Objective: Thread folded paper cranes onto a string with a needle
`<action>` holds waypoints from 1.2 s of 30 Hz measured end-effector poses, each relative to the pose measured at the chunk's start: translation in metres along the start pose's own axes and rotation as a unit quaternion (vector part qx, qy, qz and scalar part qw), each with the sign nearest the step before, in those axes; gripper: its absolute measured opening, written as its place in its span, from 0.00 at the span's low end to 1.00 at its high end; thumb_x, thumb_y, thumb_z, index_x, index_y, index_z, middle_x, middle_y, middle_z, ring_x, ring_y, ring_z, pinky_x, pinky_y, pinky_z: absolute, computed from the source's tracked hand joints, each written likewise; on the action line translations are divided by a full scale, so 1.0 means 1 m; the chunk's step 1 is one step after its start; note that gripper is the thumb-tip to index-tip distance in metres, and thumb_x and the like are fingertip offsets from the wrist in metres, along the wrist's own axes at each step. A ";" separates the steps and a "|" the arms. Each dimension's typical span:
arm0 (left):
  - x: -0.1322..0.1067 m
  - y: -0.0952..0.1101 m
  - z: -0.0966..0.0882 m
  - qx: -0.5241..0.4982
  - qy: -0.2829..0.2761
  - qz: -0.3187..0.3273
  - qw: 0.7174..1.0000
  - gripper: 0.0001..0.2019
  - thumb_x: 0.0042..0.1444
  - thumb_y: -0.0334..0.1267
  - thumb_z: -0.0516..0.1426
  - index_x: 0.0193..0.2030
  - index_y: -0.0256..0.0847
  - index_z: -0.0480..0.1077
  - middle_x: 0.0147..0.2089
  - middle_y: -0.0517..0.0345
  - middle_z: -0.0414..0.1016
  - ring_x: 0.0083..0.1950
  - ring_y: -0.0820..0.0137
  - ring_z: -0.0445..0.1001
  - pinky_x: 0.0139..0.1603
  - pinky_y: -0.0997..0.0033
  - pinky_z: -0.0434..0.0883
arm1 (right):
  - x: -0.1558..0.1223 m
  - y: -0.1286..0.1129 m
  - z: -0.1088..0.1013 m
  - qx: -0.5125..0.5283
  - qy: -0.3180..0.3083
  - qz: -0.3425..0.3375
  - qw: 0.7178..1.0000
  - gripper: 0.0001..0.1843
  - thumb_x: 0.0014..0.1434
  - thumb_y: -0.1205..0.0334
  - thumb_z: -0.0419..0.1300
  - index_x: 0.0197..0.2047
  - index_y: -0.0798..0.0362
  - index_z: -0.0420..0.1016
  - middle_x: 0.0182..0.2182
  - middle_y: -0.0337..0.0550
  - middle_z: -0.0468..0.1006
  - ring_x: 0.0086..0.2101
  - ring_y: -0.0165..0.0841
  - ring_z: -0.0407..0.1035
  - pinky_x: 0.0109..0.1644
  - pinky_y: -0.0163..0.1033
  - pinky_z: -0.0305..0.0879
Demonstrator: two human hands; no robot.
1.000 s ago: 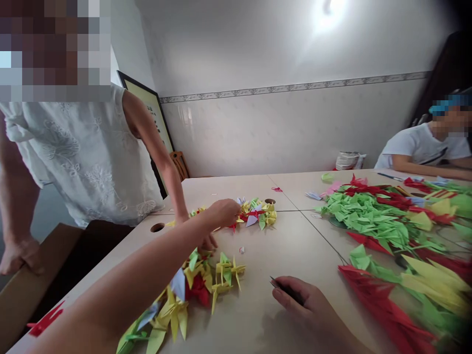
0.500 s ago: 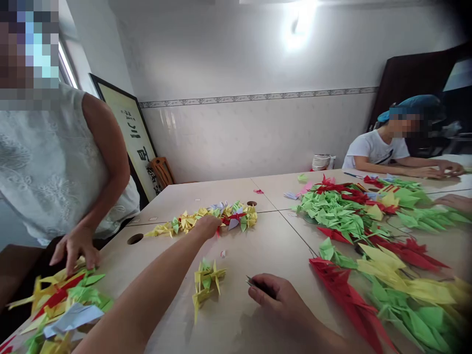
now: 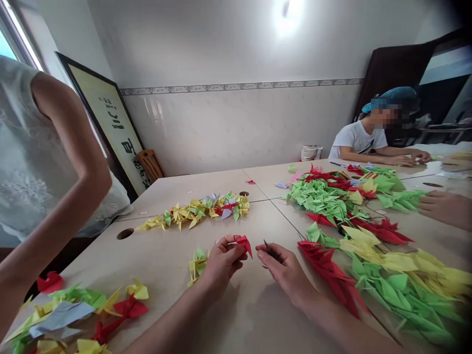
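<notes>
Red paper crane (image 3: 244, 244) — pinched in left grip (image 3: 222, 263); right grip (image 3: 283, 269) shut on dark tool (image 3: 271, 251).

The paper crane (image 3: 243, 244) is red, the tool (image 3: 272, 251) black, the small heap (image 3: 196, 267) beside them yellow and green. The table (image 3: 254, 314) is beige; the white wall (image 3: 236, 132) carries a grey leaf-patterned border (image 3: 239, 87).

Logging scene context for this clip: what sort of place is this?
Likely an indoor craft room: joined tables covered in origami cranes, with framed calligraphy beside a tiled wall.
</notes>
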State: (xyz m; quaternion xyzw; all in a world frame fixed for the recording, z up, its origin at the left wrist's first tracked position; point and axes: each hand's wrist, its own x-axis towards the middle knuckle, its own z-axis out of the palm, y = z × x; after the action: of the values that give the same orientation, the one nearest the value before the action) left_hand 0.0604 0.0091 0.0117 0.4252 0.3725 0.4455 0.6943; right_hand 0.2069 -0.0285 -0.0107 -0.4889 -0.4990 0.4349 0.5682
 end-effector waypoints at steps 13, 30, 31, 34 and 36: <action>-0.003 -0.007 -0.006 -0.210 0.002 -0.095 0.973 0.04 0.47 0.30 0.61 0.30 0.37 0.68 0.31 0.60 0.72 0.29 0.78 0.71 0.26 0.81 0.66 | -0.011 -0.014 -0.004 -0.117 -0.050 -0.025 0.992 0.17 0.55 0.50 0.53 0.39 0.56 0.71 0.24 0.38 0.66 0.22 0.26 0.57 0.23 0.30 0.55; -0.011 -0.012 0.004 -0.158 -0.066 -0.089 0.981 0.07 0.42 0.30 0.62 0.28 0.36 0.68 0.24 0.61 0.71 0.24 0.79 0.68 0.27 0.80 0.64 | -0.013 -0.012 -0.002 -0.137 -0.102 -0.039 0.984 0.14 0.59 0.55 0.51 0.31 0.54 0.72 0.23 0.35 0.63 0.24 0.26 0.57 0.26 0.30 0.53; -0.011 -0.012 0.005 -0.158 -0.064 -0.089 0.981 0.07 0.42 0.29 0.62 0.29 0.36 0.68 0.24 0.61 0.71 0.24 0.79 0.67 0.27 0.80 0.64 | -0.014 -0.013 -0.002 -0.140 -0.101 -0.044 0.984 0.13 0.59 0.55 0.51 0.33 0.54 0.72 0.23 0.35 0.64 0.25 0.27 0.58 0.27 0.30 0.55; -0.011 -0.012 0.005 -0.164 -0.056 -0.093 0.980 0.08 0.41 0.29 0.62 0.29 0.36 0.68 0.25 0.61 0.71 0.24 0.79 0.67 0.28 0.80 0.64 | -0.015 -0.015 -0.001 -0.154 -0.099 -0.059 0.981 0.14 0.59 0.55 0.51 0.39 0.53 0.74 0.26 0.36 0.69 0.29 0.30 0.62 0.32 0.31 0.59; -0.011 -0.013 0.005 -0.165 -0.048 -0.097 0.980 0.07 0.41 0.29 0.62 0.28 0.36 0.67 0.24 0.61 0.70 0.24 0.80 0.67 0.28 0.80 0.64 | -0.015 -0.016 -0.001 -0.167 -0.095 -0.067 0.979 0.16 0.59 0.55 0.51 0.42 0.53 0.74 0.28 0.39 0.72 0.32 0.32 0.65 0.35 0.32 0.61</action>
State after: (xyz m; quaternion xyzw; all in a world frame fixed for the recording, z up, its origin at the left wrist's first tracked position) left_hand 0.0654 -0.0053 0.0029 0.2875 0.3000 0.4104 0.8117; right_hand 0.2061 -0.0455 0.0030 -0.4992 -0.6477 0.3506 0.4565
